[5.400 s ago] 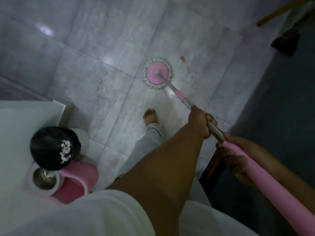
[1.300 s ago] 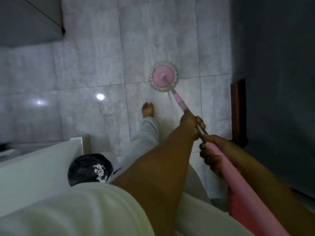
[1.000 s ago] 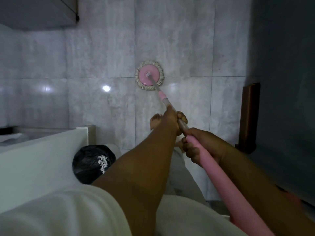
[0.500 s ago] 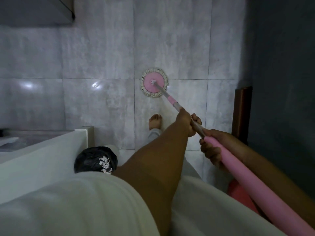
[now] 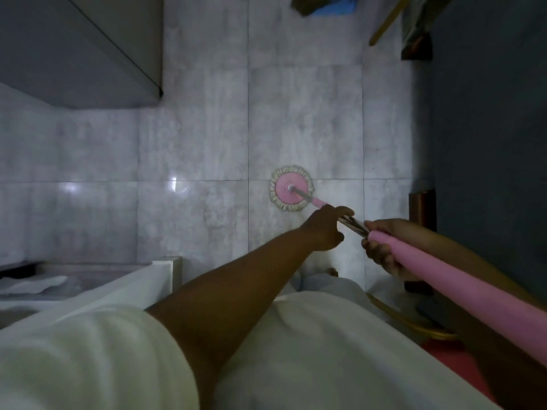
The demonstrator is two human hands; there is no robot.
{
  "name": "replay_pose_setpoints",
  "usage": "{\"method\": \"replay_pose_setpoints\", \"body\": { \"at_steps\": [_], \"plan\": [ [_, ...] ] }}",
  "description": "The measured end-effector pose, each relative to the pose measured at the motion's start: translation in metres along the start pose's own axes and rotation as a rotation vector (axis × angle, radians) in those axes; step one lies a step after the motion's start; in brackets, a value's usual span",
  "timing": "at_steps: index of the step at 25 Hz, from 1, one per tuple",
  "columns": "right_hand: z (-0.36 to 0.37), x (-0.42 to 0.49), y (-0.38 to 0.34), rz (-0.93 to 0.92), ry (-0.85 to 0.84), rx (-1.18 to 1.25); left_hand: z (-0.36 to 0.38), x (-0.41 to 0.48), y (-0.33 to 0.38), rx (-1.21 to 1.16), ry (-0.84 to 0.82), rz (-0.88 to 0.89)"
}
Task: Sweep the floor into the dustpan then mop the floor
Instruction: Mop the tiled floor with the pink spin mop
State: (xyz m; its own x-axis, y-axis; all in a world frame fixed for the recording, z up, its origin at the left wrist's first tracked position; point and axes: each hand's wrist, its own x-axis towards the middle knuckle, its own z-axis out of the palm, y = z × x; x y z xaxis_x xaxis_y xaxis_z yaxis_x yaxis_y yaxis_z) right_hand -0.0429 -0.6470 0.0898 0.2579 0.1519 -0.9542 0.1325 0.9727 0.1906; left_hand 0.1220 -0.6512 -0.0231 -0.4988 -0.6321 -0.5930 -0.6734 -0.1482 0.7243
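Grey floor (image 5: 192, 143) lies under the mop (image 5: 291, 188). Its stiff pole (image 5: 356, 226) seems light; left hand (image 5: 325, 229) grips metal, right hand (image 5: 381, 251) the pink sleeve (image 5: 444, 281).

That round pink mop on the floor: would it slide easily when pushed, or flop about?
The mop head lies flat on glossy tiles, so it probably glides easily. Its pale fringe looks soft and should bend rather than scrape. The pole looks straight and stiff under the left hand and right hand, so pushes likely carry through.
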Motion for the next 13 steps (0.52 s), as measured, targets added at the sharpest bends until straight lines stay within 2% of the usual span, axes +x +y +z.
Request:
{"method": "replay_pose_setpoints", "body": {
  "at_steps": [2,4,6,8,10,13],
  "plan": [
    [0.015,-0.003,-0.021,-0.006,0.002,0.031,-0.009,-0.009,0.004,0.025,0.116,0.172],
    [0.038,-0.001,-0.045,-0.081,0.068,-0.056,-0.023,-0.011,0.006,-0.023,0.3,0.213],
    [0.064,-0.001,-0.07,-0.198,0.127,-0.216,-0.046,-0.001,0.011,-0.065,0.384,0.104],
    [0.083,-0.007,-0.092,-0.252,0.12,-0.15,-0.07,0.012,0.017,-0.039,0.393,-0.028],
    [0.098,-0.015,-0.109,-0.39,0.102,-0.178,-0.095,0.022,0.02,-0.102,0.396,-0.112],
    [0.108,-0.024,-0.118,-0.686,0.398,-0.471,-0.123,0.031,0.013,-0.142,0.426,-0.206]
  ]
}}
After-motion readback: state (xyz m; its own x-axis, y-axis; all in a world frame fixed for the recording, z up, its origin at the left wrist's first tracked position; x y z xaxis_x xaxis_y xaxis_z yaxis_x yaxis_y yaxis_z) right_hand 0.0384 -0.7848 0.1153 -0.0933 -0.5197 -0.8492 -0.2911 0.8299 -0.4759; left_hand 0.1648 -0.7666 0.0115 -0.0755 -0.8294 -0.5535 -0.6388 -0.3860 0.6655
